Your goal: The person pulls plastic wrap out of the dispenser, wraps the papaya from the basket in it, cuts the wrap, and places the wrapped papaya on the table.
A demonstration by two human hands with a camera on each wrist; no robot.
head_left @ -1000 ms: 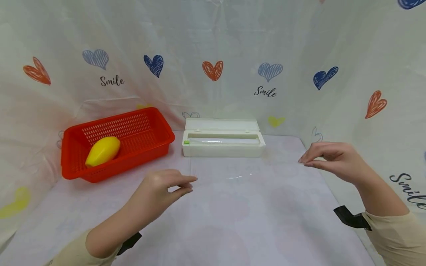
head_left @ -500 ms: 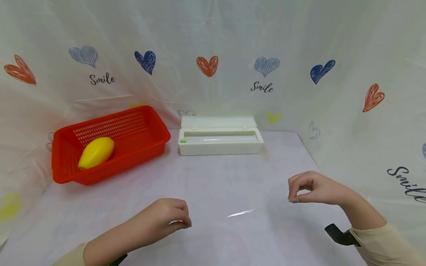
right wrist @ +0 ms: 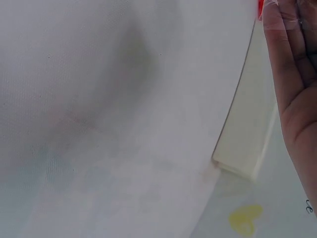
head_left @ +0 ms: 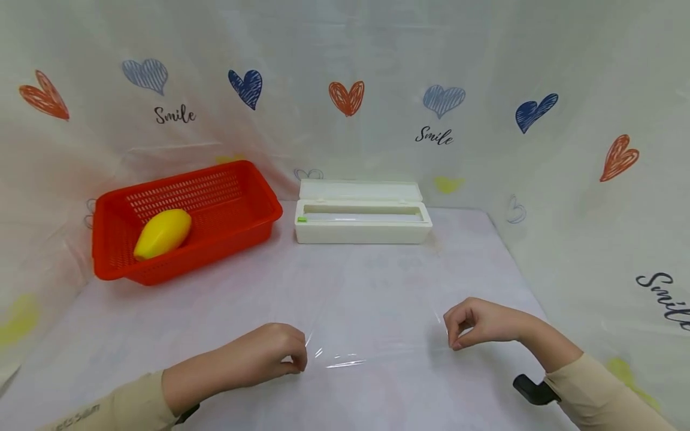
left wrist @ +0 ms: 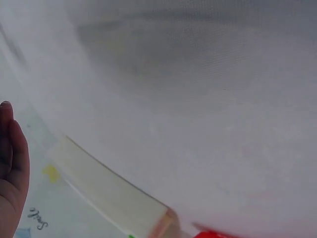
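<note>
A sheet of clear cling film (head_left: 345, 363) spans the space between the two hands, showing mostly as thin glints low over the white table. My left hand (head_left: 272, 353) pinches its left edge between thumb and fingers. At the opposite edge my right hand (head_left: 485, 323) pinches the film the same way. In the right wrist view a strip of film crosses the fingers (right wrist: 280, 54). The left wrist view catches only part of the left hand (left wrist: 12, 173) at its border.
Behind the hands stands a white cling film dispenser (head_left: 363, 233), lid raised, a roll inside. To its left, a red plastic basket (head_left: 237, 233) holds a yellow mango-shaped fruit (head_left: 163, 233). A heart-printed curtain (head_left: 388, 60) hangs behind the white table (head_left: 377, 287).
Both hands have come down and toward me with the film, and the right hand has moved left, closer to the left hand. The dispenser and basket stay in place.
</note>
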